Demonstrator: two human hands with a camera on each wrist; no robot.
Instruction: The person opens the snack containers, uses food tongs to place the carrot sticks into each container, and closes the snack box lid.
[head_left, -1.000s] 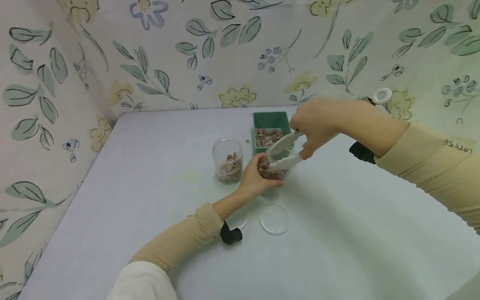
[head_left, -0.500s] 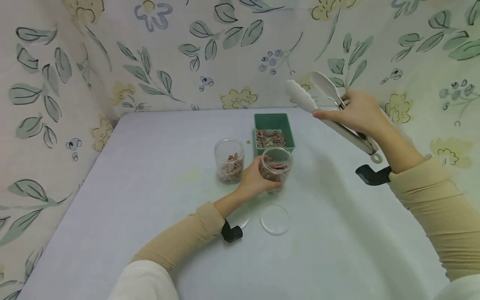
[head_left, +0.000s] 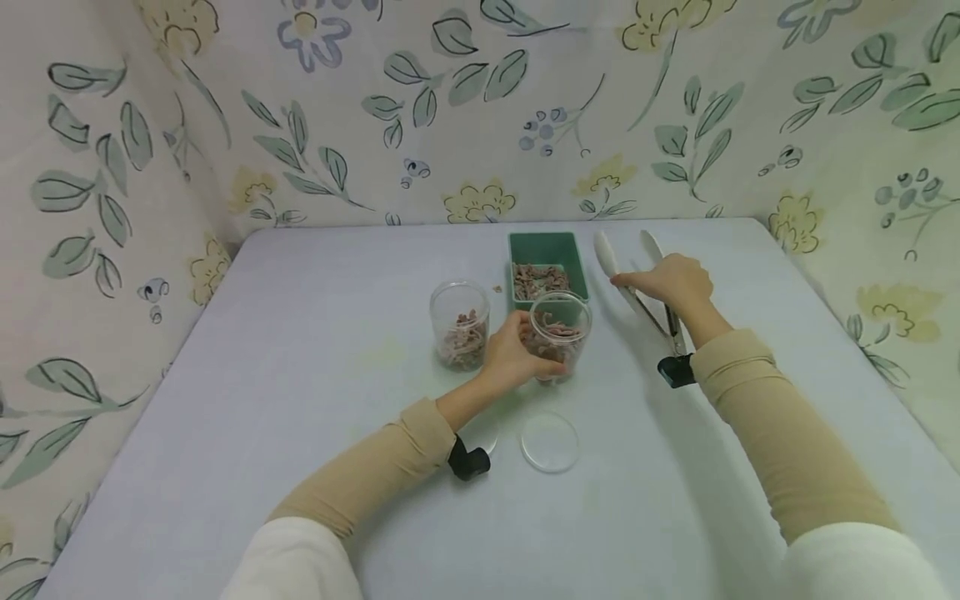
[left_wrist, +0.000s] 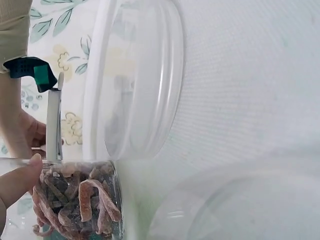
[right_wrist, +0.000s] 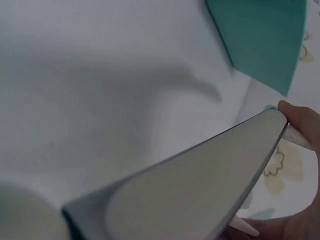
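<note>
My left hand point(head_left: 516, 354) grips a clear jar point(head_left: 560, 333) partly filled with brownish-pink dried strips, its mouth uncovered. In the left wrist view the thumb lies along the wall of this jar point(left_wrist: 75, 200). To its left stands a second clear jar point(head_left: 459, 325) with similar strips inside. My right hand point(head_left: 671, 287) holds white-and-metal tongs point(head_left: 633, 296), right of the green bin, their arms spread apart and nothing between the tips. A pale tong handle point(right_wrist: 200, 180) fills much of the right wrist view, with fingers at its far end.
Behind the held jar stands a green bin point(head_left: 568, 254) with more strips in it. A clear round lid point(head_left: 550, 442) lies in front; another lid point(head_left: 483, 433) is partly hidden under the left wrist. A small crumb point(head_left: 497, 289) lies left of the bin.
The tongs have come out of the held jar, swung up to the right, then down toward the table right of the bin. The left hand stays around its jar.
</note>
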